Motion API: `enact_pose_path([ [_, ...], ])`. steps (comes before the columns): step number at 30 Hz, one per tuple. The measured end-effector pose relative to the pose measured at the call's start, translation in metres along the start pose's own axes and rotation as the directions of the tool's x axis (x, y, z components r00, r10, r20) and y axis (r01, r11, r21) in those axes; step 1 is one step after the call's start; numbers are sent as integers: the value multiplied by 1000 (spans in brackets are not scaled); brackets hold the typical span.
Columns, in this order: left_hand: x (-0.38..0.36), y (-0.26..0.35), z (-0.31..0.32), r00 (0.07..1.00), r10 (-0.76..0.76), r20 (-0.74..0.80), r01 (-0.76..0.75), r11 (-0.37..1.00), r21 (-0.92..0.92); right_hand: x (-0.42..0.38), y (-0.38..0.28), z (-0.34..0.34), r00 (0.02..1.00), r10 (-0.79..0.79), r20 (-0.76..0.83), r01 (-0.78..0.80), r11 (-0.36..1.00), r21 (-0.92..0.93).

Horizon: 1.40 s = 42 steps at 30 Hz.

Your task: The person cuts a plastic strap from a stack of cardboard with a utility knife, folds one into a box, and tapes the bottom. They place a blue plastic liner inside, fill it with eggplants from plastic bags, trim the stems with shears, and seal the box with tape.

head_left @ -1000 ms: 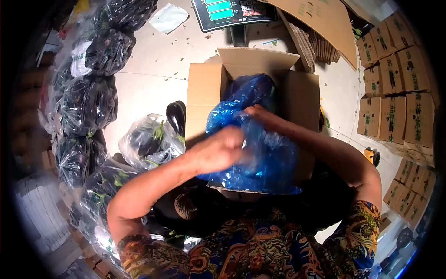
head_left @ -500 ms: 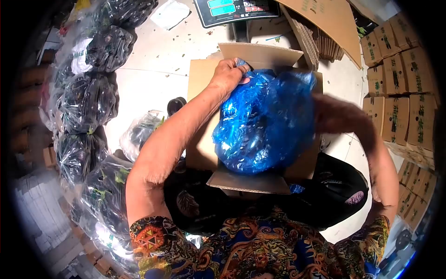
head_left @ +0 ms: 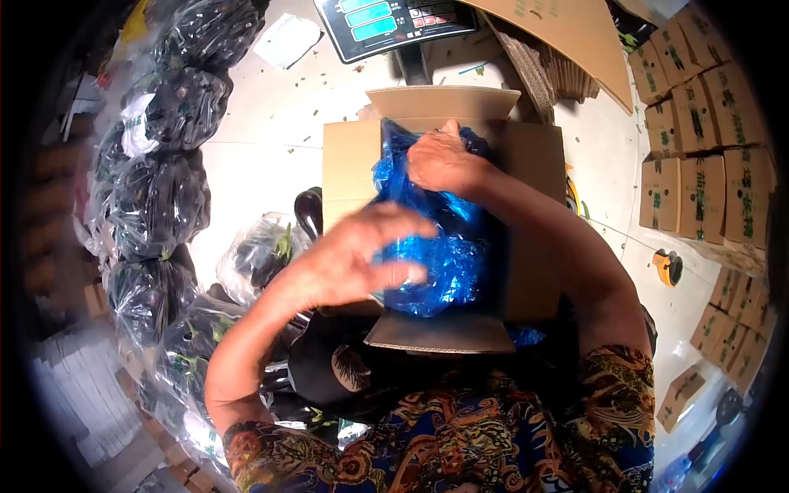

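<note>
An open cardboard box (head_left: 534, 222) stands in front of me, its flaps folded outward. A shiny blue plastic bag (head_left: 452, 275) lines it and fills its opening, sitting lower on the right where shadow falls. My right hand (head_left: 448, 160) reaches across to the far part of the bag, fingers curled in against the plastic. My left hand (head_left: 353, 255) hovers over the bag's near left side, smeared by motion, its fingers and thumb spread apart. What lies inside the bag is hidden.
Clear bags of dark eggplants (head_left: 160, 193) line the left side. A scale with a lit display (head_left: 394, 25) stands beyond the box, beside flattened cardboard (head_left: 567, 41). Printed cartons (head_left: 703, 189) are stacked at right. A yellow-black tape roll (head_left: 667, 268) lies on the floor.
My right hand has swung from the bag's right side to its far part. My left hand has let go of the far left edge and come nearer. The bag's bulge has sunk into the box.
</note>
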<state>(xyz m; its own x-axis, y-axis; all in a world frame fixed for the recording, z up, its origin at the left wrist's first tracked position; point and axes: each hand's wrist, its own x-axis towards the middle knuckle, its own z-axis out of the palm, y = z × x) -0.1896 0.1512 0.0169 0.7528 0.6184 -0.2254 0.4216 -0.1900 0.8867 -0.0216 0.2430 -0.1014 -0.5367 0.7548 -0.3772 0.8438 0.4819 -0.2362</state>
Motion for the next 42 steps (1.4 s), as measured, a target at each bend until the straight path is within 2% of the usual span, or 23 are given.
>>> enact_pose_path([
  [2, -3, -13, 16, 996, 34, 86, -73, 864, 499, 0, 0, 2, 998, -70, -5, 70, 996, 48],
  [3, 4, -25, 21, 993, -58, 104, -25, 751, 659, 1, 3, 0, 992, -121, 27, 119, 991, 68],
  [6, 38, -72, 20, 994, 104, -43, -1, 387, 922, 2, 8, -10, 974, -198, 105, 189, 978, 92],
  [9, 80, -79, 5, 1000, -16, -24, 28, 309, 951, 3, 18, -13, 959, -241, 149, 229, 969, 91],
  [11, 102, -85, 5, 995, -89, -47, 67, 235, 970, 3, 39, 20, 955, -234, -181, 259, 957, 129],
  [14, 125, -102, -3, 989, -135, 63, -45, 137, 990, -30, 45, 25, 803, -313, -507, 387, 921, 45],
  [15, 129, -98, -5, 984, -177, 33, 12, 248, 969, -49, 39, 19, 733, -351, -582, 426, 905, -8],
  [18, 140, -100, -5, 975, -210, -68, 147, 386, 911, -75, 20, 4, 773, -458, -439, 483, 874, -60],
  [19, 142, -99, -8, 958, -248, -144, 259, 535, 804, -73, 15, 8, 731, -492, -472, 538, 842, -44],
  [22, 146, -115, -9, 912, -316, -261, 410, 684, 603, -65, -8, 21, 666, -471, -579, 545, 837, -53],
  [23, 146, -120, -12, 913, -326, -244, 407, 746, 527, -60, -10, 21, 679, -462, -571, 539, 841, -39],
  [26, 138, -134, -19, 961, -27, -277, 134, 917, 375, -56, -21, 21, 736, -466, -491, 502, 862, -68],
  [27, 137, -136, -31, 995, -70, -72, 97, 851, 516, -53, -23, 27, 722, -505, -473, 516, 848, -118],
  [29, 124, -86, -48, 991, -54, -124, 93, 938, 334, -44, -30, 38, 855, -429, -293, 399, 903, -158],
  [31, 101, -31, -49, 948, 151, -280, 24, 845, 535, -18, -35, 30, 961, -276, -1, 276, 960, 49],
  [32, 91, -3, -44, 909, 161, -384, 127, 772, 623, 0, -36, 26, 964, -191, 185, 154, 968, 197],
  [33, 83, 13, -44, 851, 314, -421, 93, 699, 709, -8, -22, 24, 966, -255, -32, 245, 875, 417],
  [34, 80, 24, -44, 841, 305, -446, 175, 627, 759, -1, -24, 40, 955, -191, -229, 273, 867, 417],
  [35, 85, 21, -47, 796, 447, -409, 83, 588, 805, 3, -28, 47, 902, -117, -417, 300, 864, 405],
  [36, 93, 13, -50, 728, 580, -365, -4, 536, 844, 8, -27, 53, 926, -176, -333, 291, 896, 335],
  [38, 108, -13, -50, 832, 456, -315, -39, 615, 788, 1, -34, 44, 943, -286, -169, 305, 948, 95],
  [40, 126, -22, -54, 940, 175, -292, 113, 648, 753, -17, -46, 28, 924, -383, -11, 370, 898, -237],
  [42, 140, -20, -55, 935, -62, -350, 319, 583, 747, -42, -43, 49, 798, -489, -353, 363, 857, -367],
])
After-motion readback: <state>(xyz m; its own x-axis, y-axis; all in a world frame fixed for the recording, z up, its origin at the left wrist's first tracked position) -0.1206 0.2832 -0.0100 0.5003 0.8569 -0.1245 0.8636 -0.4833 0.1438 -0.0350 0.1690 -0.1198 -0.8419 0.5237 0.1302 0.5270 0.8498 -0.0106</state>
